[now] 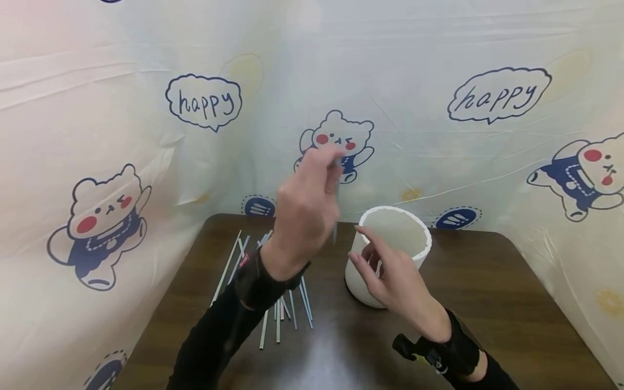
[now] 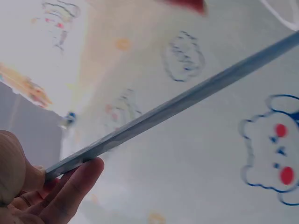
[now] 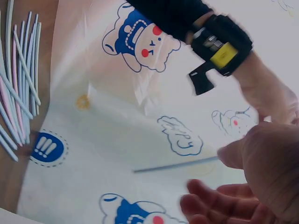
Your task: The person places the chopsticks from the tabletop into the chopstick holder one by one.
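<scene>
My left hand [image 1: 307, 203] is raised above the table and pinches a thin blue-grey stick [image 2: 187, 100] near one end, between thumb and fingers. In the head view the stick hangs down from the fingertips, blurred. Lower and to the right, my right hand [image 1: 397, 276] has nothing in its grasp, thumb and index finger spread apart. It overlaps the near side of a white round container [image 1: 359, 276], whose wide mouth faces up. From the right wrist view, the right hand's thumb [image 3: 232, 154] overlaps the far stretch of the stick.
Several thin pastel sticks [image 1: 278, 325] lie loosely on the brown table [image 1: 487, 303], left of the container and partly behind the left forearm. A pale printed sheet [image 1: 390, 65] hangs around the table's back and sides.
</scene>
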Demonstrator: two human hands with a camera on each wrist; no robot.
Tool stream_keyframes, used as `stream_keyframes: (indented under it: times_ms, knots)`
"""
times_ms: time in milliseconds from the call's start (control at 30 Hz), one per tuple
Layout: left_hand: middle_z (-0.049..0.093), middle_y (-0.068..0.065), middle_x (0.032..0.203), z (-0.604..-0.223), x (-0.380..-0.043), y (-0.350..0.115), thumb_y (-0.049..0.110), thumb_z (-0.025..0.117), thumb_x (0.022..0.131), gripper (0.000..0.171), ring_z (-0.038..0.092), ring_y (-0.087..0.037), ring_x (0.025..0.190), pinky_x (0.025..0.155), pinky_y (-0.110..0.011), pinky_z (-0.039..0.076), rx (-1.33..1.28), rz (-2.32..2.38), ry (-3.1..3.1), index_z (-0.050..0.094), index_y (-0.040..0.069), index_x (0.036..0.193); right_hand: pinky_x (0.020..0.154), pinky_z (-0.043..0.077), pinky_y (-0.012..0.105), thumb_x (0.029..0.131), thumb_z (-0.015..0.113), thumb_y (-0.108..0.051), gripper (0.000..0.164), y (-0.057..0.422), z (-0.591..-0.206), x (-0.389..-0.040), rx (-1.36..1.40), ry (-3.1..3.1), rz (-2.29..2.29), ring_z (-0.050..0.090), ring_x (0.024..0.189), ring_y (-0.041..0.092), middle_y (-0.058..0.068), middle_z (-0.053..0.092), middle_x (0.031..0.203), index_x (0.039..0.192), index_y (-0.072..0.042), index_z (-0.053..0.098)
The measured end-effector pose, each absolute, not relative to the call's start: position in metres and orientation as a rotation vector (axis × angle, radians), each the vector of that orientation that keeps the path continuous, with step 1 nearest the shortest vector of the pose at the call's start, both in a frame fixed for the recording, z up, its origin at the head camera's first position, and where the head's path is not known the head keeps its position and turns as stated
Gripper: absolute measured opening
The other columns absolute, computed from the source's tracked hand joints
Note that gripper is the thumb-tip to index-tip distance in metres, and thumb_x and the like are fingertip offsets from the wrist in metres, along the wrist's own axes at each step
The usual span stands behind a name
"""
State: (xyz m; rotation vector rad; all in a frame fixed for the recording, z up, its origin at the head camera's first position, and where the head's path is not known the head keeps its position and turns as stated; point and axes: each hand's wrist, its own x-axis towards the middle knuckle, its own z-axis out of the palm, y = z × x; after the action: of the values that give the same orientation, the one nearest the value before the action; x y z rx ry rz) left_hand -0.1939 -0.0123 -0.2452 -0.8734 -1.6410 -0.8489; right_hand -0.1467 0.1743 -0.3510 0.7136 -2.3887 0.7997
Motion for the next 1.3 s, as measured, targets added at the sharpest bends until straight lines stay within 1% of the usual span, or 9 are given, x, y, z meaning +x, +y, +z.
stream_keyframes:
  times_ms: [133,200,300,433,533,700,800,1033,1300]
  knots:
    - [0.07,-0.017,0.098,-0.24,-0.168,-0.005,0.0,0.061,0.098,0.018,0.073,-0.022,0.082,0.069,-0.018,0.058,-0.98,-0.778,-1.521,0.058,-0.005,0.115,0.055,0.044,0.013,0.085,0.078,-0.003,0.054,0.172,-0.339,-0.15,0.746,-2.262,0.819,0.051,0.066,0.003,-0.003,0.062,0.077,0.135,-0.009,0.057]
    - [0.07,-0.016,0.096,-0.243,-0.159,-0.002,-0.003,0.063,0.096,0.02,0.072,-0.021,0.084,0.076,-0.018,0.059,-1.022,-0.748,-1.504,0.056,-0.004,0.115,0.057,0.044,0.012,0.086,0.076,0.001,0.043,0.172,-0.336,-0.15,0.77,-2.178,0.839,0.053,0.066,0.006,0.0,0.064,0.078,0.127,-0.006,0.062]
    - [0.069,-0.014,0.096,-0.247,-0.151,0.002,-0.006,0.063,0.093,0.025,0.071,-0.02,0.088,0.086,-0.019,0.058,-1.108,-0.751,-1.505,0.054,-0.003,0.116,0.06,0.044,0.012,0.097,0.068,-0.01,0.019,0.175,-0.335,-0.149,0.778,-2.085,0.866,0.055,0.07,0.009,0.005,0.067,0.083,0.115,-0.003,0.067]
    - [0.067,-0.015,0.1,-0.253,-0.146,0.006,-0.008,0.061,0.092,0.028,0.069,-0.02,0.093,0.096,-0.021,0.056,-1.232,-0.807,-1.522,0.05,-0.002,0.118,0.065,0.045,0.012,0.105,0.052,-0.032,0.034,0.185,-0.335,-0.149,0.74,-2.051,0.863,0.054,0.073,0.011,0.007,0.065,0.087,0.107,-0.002,0.067]
    - [0.067,-0.015,0.102,-0.258,-0.148,0.011,-0.006,0.06,0.093,0.029,0.068,-0.02,0.094,0.098,-0.022,0.056,-1.299,-0.85,-1.536,0.048,-0.002,0.119,0.067,0.046,0.012,0.105,0.05,-0.034,0.036,0.194,-0.339,-0.151,0.701,-2.064,0.828,0.053,0.072,0.01,0.006,0.063,0.085,0.105,-0.001,0.066]
    - [0.066,-0.015,0.103,-0.272,-0.16,0.021,0.0,0.062,0.096,0.029,0.066,-0.019,0.091,0.093,-0.017,0.056,-1.349,-0.932,-1.602,0.048,-0.003,0.121,0.065,0.044,0.011,0.096,0.066,-0.005,0.009,0.204,-0.35,-0.154,0.653,-2.102,0.788,0.055,0.076,0.011,0.007,0.065,0.089,0.105,-0.002,0.066]
    - [0.064,-0.014,0.103,-0.282,-0.169,0.025,0.0,0.061,0.097,0.027,0.063,-0.019,0.092,0.093,-0.015,0.055,-1.378,-0.961,-1.652,0.051,-0.003,0.121,0.064,0.044,0.011,0.083,0.074,0.011,0.027,0.209,-0.357,-0.155,0.627,-2.123,0.77,0.057,0.078,0.012,0.007,0.066,0.091,0.105,-0.002,0.066]
    - [0.064,-0.01,0.106,-0.308,-0.184,0.031,0.005,0.06,0.099,0.019,0.062,-0.017,0.093,0.091,-0.013,0.053,-1.428,-0.942,-1.793,0.056,0.002,0.118,0.06,0.042,0.014,0.081,0.075,0.012,0.027,0.218,-0.37,-0.159,0.558,-2.161,0.744,0.055,0.075,0.013,0.007,0.064,0.088,0.102,-0.002,0.065]
    - [0.067,-0.003,0.105,-0.342,-0.199,0.039,0.013,0.064,0.099,0.017,0.06,-0.014,0.1,0.092,-0.019,0.05,-1.359,-0.798,-1.938,0.063,0.006,0.114,0.062,0.039,0.013,0.083,0.076,0.007,0.021,0.223,-0.379,-0.162,0.489,-2.199,0.702,0.054,0.07,0.016,0.008,0.064,0.084,0.101,-0.002,0.067]
